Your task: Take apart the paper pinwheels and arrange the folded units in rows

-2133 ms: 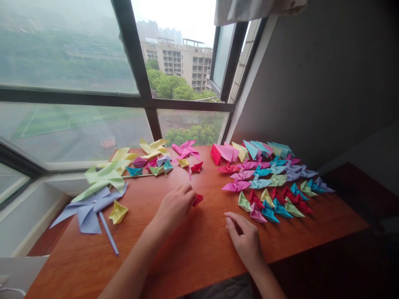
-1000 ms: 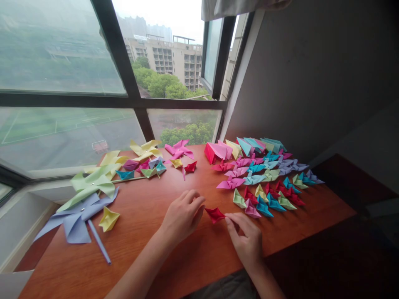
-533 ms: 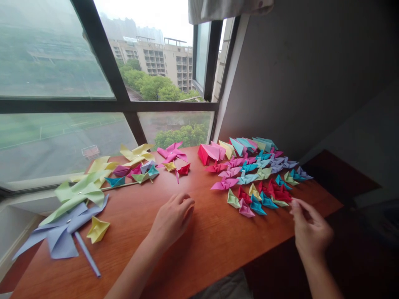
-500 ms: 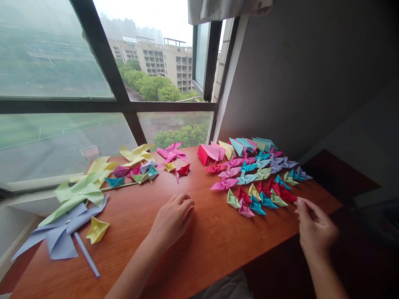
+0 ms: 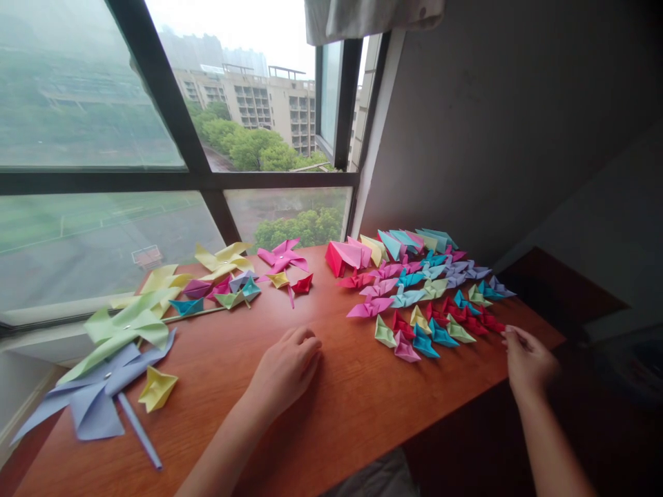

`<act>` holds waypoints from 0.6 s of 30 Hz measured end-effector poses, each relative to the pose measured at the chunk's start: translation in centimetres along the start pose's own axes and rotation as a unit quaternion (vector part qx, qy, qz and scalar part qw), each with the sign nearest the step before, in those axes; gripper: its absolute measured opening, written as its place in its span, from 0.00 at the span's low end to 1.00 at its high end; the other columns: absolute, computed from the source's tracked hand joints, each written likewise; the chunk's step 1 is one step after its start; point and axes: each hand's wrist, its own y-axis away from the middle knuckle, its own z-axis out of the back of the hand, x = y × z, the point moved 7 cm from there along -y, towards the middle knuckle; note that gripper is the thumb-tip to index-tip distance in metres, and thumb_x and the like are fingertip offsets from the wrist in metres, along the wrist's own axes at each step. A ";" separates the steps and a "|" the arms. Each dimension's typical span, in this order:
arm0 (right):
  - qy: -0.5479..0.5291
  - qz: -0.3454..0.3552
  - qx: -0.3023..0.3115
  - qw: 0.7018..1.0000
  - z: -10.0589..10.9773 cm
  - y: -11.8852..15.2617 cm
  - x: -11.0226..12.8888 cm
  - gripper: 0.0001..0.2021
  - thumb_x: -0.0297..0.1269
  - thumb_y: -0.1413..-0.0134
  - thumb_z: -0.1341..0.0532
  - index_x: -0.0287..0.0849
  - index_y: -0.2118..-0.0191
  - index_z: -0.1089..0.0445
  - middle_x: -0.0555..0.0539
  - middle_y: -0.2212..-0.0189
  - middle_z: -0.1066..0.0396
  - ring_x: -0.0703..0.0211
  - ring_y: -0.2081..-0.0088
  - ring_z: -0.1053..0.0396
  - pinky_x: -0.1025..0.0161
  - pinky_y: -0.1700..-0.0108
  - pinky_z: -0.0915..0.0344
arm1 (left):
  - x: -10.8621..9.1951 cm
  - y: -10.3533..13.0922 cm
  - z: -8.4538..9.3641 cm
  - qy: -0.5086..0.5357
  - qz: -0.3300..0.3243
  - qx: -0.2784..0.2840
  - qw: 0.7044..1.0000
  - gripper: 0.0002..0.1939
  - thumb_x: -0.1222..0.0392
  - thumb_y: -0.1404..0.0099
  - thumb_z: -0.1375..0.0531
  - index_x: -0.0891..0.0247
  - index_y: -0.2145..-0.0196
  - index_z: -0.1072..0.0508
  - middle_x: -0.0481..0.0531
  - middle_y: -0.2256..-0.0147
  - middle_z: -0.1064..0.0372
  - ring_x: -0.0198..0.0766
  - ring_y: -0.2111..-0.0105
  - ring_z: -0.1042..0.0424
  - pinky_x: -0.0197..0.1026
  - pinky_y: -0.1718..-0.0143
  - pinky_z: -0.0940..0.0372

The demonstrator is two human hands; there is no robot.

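My right hand (image 5: 531, 359) is at the table's right edge, thumb and forefinger pinched at the tip of a red paper boat (image 5: 489, 319). This boat ends a row of folded boats, among them a light green boat (image 5: 458, 330) and a blue boat (image 5: 442, 333). My left hand (image 5: 290, 362) rests on the table, palm down, fingers loosely bent, with nothing visible in it. A pink boat (image 5: 405, 348) lies to its right. Farther back stand rows of paper cranes, such as a magenta crane (image 5: 369, 307).
Paper pinwheels line the window side, including a purple pinwheel (image 5: 106, 379), a green pinwheel (image 5: 129, 324) and a pink pinwheel (image 5: 282, 257). A yellow boat (image 5: 157, 388) lies nearby. Paper planes (image 5: 352, 255) stand at the back by the wall. The wooden table (image 5: 331, 414) ends at the lower right.
My right hand has moved slightly right along with the red boat's tip, and the boat now sits lower, in line with the others. The view has shifted slightly. My left hand stays on the table.
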 end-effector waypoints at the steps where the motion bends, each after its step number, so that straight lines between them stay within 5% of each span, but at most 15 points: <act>1: 0.004 -0.009 0.007 1.000 -0.1 0.0 -0.2 0.24 0.52 0.50 0.38 0.36 0.57 0.23 0.38 0.68 0.22 0.48 0.67 0.24 0.57 0.64 0.29 | 0.0 0.0 0.0 0.001 0.000 0.001 1.000 0.09 0.64 0.30 0.49 0.58 0.61 0.28 0.55 0.56 0.30 0.43 0.57 0.30 0.42 0.59 0.33; 18: 0.043 0.031 -0.001 0.999 -0.1 0.2 1.1 0.23 0.51 0.48 0.40 0.35 0.56 0.24 0.38 0.68 0.22 0.47 0.64 0.23 0.56 0.60 0.30 | -0.3 -0.1 -0.1 -0.005 0.000 0.021 1.000 0.11 0.64 0.30 0.50 0.58 0.62 0.28 0.54 0.57 0.30 0.43 0.58 0.30 0.42 0.59 0.34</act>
